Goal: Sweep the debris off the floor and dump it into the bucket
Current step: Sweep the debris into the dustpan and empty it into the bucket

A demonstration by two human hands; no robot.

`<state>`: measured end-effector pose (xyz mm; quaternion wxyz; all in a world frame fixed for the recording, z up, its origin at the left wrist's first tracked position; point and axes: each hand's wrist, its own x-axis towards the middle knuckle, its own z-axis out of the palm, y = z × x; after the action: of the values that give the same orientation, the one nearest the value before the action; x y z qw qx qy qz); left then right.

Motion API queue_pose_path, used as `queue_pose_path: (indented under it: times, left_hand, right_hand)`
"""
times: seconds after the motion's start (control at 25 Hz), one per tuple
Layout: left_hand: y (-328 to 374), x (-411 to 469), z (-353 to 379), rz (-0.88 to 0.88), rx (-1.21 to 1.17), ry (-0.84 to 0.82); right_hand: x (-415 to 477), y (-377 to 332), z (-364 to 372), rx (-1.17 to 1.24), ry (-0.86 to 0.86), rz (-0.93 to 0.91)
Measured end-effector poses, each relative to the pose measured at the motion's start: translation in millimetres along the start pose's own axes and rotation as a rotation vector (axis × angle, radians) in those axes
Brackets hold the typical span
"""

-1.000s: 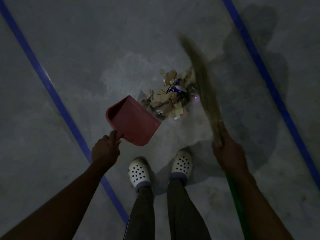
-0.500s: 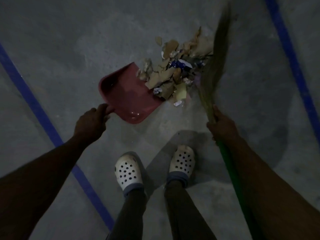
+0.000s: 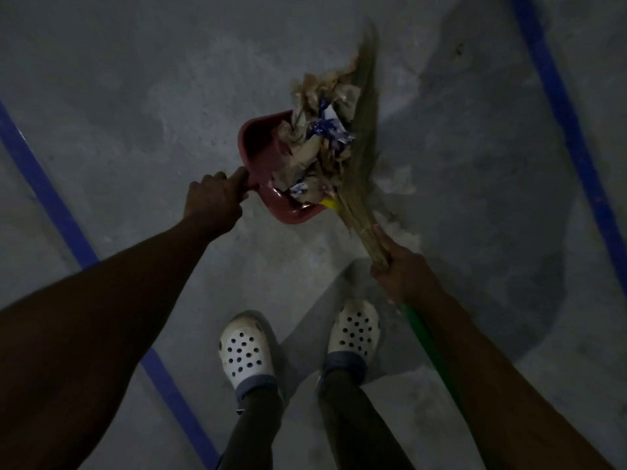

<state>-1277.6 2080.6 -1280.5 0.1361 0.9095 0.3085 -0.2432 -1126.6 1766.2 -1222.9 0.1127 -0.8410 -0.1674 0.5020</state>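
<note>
A red dustpan [image 3: 259,144] lies on the grey concrete floor ahead of my feet, and my left hand [image 3: 213,198] grips its handle. A pile of debris [image 3: 317,130], crumpled brown paper and blue-and-white wrapper scraps, is heaped over the pan's open right side. My right hand [image 3: 402,273] holds the broom [image 3: 363,157] where its straw bristles meet the green handle; the bristles press against the pile's right flank. No bucket is in view.
My two feet in white perforated clogs [image 3: 246,351] stand just behind the dustpan. Blue floor lines run diagonally at the left [image 3: 51,212] and at the right [image 3: 570,137]. Pale dust smears [image 3: 400,184] lie right of the broom.
The broom has swept left, pushing the debris from the floor beside the pan up onto the dustpan. My left hand kept hold of the pan.
</note>
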Motion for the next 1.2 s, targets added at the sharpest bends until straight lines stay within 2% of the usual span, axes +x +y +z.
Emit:
queue_pose_path:
  times: [0.24, 0.56, 0.72, 0.96, 1.2]
  left_hand:
    - [-1.3, 5.9, 7.0, -0.037, -0.012, -0.021]
    - [12.8, -35.0, 17.3, -0.241, -0.129, -0.165]
    - [16.4, -41.7, 17.5, -0.264, -0.173, -0.181]
    - [13.6, -29.3, 43.6, -0.267, -0.235, -0.096]
    - [21.4, -61.5, 21.8, -0.26, -0.327, 0.047]
  right_hand:
    - [-26.0, -26.2, 17.5, 0.066, -0.081, -0.053]
    - [-151.2, -15.1, -12.4, 0.024, 0.206, 0.03]
    - [-146.0, -13.6, -28.2, 0.031, 0.168, 0.1]
    - [-61.0, -47.0, 9.5, -0.036, 0.017, -0.008]
    - [-119.8, -56.7, 33.5, 0.046, 0.062, 0.022]
